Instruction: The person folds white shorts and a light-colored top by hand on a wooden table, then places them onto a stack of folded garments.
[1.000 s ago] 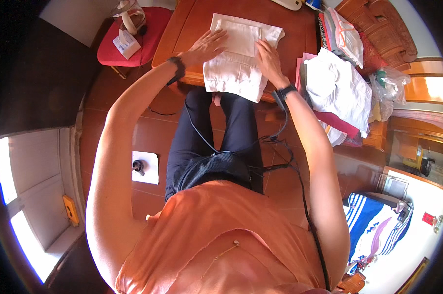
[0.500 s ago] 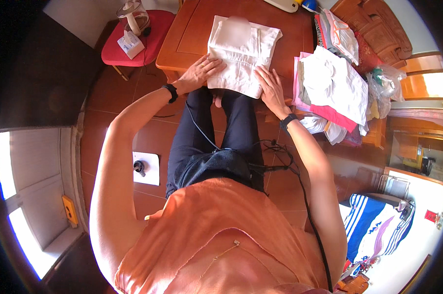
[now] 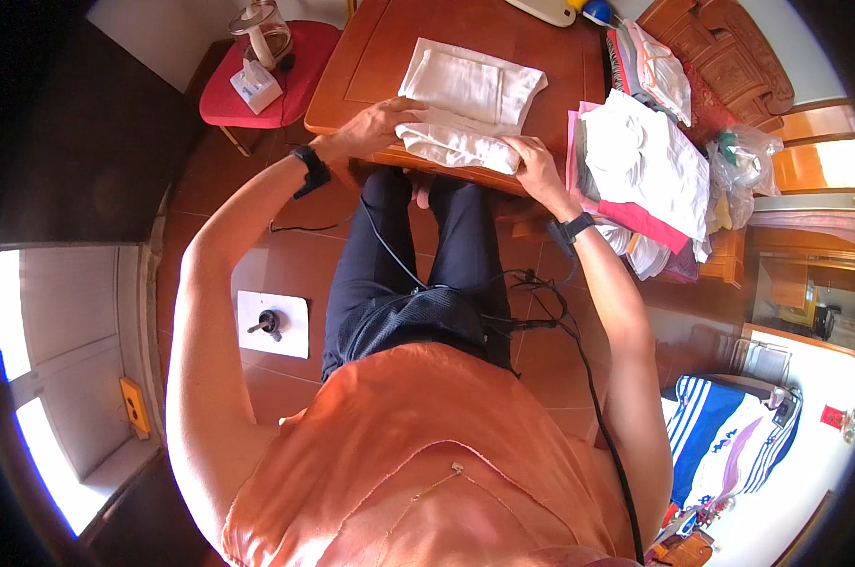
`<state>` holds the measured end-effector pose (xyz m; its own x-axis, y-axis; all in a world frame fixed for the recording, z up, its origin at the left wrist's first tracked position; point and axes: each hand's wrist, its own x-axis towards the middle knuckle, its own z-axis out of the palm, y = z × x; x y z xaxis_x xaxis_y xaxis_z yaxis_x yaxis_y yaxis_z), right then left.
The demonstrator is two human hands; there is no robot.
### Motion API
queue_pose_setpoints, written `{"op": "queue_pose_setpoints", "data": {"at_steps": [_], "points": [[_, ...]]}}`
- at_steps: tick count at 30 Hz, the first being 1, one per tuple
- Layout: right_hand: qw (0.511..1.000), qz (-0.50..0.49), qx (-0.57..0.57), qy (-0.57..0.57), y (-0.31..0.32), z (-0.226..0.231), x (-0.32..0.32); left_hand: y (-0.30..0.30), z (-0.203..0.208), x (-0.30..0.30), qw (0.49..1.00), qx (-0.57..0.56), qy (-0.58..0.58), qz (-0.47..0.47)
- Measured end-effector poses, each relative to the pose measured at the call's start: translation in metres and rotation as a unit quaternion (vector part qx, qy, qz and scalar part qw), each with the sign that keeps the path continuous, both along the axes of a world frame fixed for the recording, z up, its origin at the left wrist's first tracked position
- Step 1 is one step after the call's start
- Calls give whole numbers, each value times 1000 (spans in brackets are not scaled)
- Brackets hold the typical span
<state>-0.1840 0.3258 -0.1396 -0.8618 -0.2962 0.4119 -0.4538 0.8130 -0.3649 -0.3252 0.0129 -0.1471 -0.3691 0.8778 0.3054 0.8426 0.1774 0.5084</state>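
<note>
A white folded garment (image 3: 470, 83) lies on the wooden table (image 3: 371, 57), its exact kind unclear. The end nearest me is raised and bunched into a thick roll along the table's front edge. My left hand (image 3: 378, 127) pinches the left corner of this raised end, its thumb side hidden. At the opposite corner, my right hand (image 3: 539, 172) grips the cloth with bent fingers. The far part of the garment lies flat.
A stack of folded clothes (image 3: 643, 161) sits to the right, with more clothes (image 3: 656, 71) and a plastic bag (image 3: 751, 156) behind it. On the left, a red stool (image 3: 305, 61) bears a tissue box (image 3: 256, 87) and a glass jug (image 3: 269, 38). Cables (image 3: 541, 298) hang by my lap.
Both hands have gone from lying flat on the garment to gripping its near corners. That near end has been lifted and folded away from me, toward the garment's middle.
</note>
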Motion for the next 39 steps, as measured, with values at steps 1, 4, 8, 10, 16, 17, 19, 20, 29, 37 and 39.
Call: {"op": "queue_pose_setpoints", "data": {"at_steps": [1,4,8,10,16,17,19,20,29,37,39], "points": [[999,0,-30,-42,2,4,-2,-3,5,-4,999,-23,-29,5],[985,-10,-123,-122,6,15,-18,-5,19,-18,993,37,-110,-6],[959,-95,-189,-190,12,25,-60,6,34,-54,953,-77,-272,108],[920,-137,-308,-198,14,24,-81,22,29,-72,966,-58,-221,122],[913,-320,-164,-191,12,-10,-136,68,-15,-110,889,-92,-242,377],[921,-321,-143,-169,11,-17,-140,71,-21,-111,886,-79,-240,388],[914,-350,-115,-167,7,-28,-145,73,-26,-108,890,-48,-215,398],[918,-363,-90,-134,5,-31,-145,74,-26,-104,885,-41,-209,414],[935,-307,79,160,-15,-7,-130,91,-18,-71,972,40,177,148],[977,-157,141,21,-25,-41,-140,94,-34,-79,938,-166,274,135],[963,-238,125,-39,-19,-48,-143,94,-35,-81,932,-209,253,152]]}}
